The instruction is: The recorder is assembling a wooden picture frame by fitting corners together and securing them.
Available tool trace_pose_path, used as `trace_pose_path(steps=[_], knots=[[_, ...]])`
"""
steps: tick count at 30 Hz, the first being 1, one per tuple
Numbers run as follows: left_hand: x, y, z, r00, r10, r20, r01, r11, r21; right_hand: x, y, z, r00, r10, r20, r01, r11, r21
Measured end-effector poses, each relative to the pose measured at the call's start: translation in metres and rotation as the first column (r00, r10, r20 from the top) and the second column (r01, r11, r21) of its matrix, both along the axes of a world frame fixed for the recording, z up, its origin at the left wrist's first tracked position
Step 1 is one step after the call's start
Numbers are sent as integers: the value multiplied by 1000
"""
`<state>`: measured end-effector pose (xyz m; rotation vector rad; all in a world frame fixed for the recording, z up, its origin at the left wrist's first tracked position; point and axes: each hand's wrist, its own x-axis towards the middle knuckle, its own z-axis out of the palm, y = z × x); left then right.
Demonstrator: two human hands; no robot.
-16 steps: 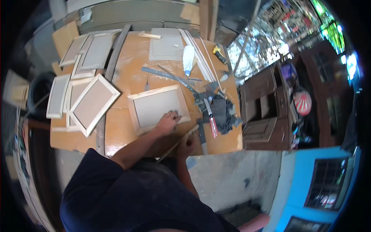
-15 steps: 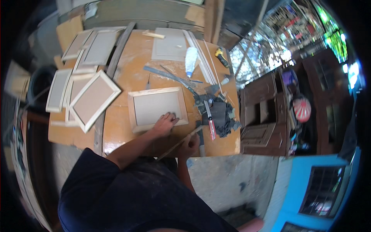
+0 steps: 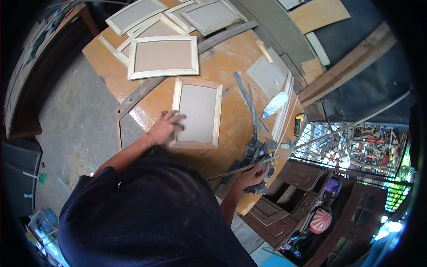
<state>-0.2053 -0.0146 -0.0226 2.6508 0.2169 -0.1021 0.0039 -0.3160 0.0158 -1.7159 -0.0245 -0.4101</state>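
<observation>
your left hand [image 3: 165, 127] rests open, fingers spread, on the near-left corner of the framed cabinet-door panel [image 3: 196, 113] lying flat on the orange workbench [image 3: 222, 62]; your right hand [image 3: 251, 176] grips a thin wooden strip [image 3: 240, 169], apparently beside dark tools.

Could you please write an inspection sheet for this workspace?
Surface: orange wooden table, worn and dusty.
Job's things: framed panel flat under the left hand; thin strip at the right hand.
Clutter: more panels, white bottle, dark tools.
Hands: left open on the panel; right closed around the strip.
Cables: nothing seen.
Surroundings: dusty floor, wooden cabinet, planks.
</observation>
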Motion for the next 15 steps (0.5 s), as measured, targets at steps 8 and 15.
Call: trace_pose_path(steps=[8, 15], knots=[[12, 33, -27, 708, 669, 227, -616, 742, -265, -21, 57, -15, 991, 64, -119, -105, 918, -383], [34, 62, -51, 729, 589, 349, -611, 790, -57, -43, 65, -48, 965, 262, -3, -199, 725, -659]])
